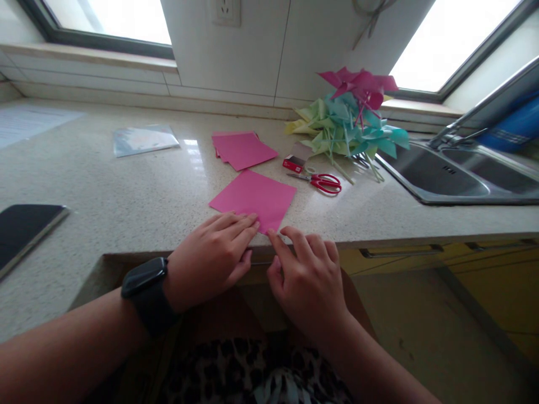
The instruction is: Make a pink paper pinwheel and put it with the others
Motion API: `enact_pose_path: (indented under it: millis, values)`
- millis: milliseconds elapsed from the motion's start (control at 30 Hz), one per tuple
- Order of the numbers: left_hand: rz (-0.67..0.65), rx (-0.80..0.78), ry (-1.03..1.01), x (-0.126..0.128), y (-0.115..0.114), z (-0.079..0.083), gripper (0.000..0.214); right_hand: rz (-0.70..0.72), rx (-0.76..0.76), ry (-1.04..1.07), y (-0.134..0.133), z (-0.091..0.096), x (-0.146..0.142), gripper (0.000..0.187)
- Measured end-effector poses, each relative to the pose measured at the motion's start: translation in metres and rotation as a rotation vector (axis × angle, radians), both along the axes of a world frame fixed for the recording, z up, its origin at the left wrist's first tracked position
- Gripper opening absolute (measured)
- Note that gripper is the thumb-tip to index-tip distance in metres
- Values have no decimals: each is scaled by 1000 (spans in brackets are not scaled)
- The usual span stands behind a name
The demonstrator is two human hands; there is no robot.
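A square sheet of pink paper (261,196) lies turned cornerwise at the counter's front edge. Across its near left part rests my left hand (214,249), fingers stretched flat on the sheet, a black watch on the wrist. My right hand (307,275) touches the sheet's near corner with its index fingertip; the other fingers are loosely bent and apart. Beyond the sheet lies a stack of pink paper (244,150). To the right are red-handled scissors (322,182) and a small red box (293,163) with its flap up.
Several paper pinwheels (349,120) in pink, green, yellow and blue are heaped at the back right, beside a steel sink (438,174). A clear plastic packet (145,140) lies at the back left. A dark flat device (27,230) sits at the left edge.
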State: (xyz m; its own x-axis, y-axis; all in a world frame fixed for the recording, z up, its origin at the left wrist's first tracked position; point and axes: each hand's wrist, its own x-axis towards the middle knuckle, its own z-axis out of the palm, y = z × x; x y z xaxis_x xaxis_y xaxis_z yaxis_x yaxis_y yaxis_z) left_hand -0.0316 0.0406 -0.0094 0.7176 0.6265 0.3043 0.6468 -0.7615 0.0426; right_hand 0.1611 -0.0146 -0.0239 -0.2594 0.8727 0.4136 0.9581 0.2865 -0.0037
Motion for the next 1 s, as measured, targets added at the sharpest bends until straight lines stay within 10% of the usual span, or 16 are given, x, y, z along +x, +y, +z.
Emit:
enact_pose_path:
  millis: [1000]
  values:
    - [-2, -19, -15, -1, 0, -1, 47, -16, -39, -34, 15, 3, -5, 50]
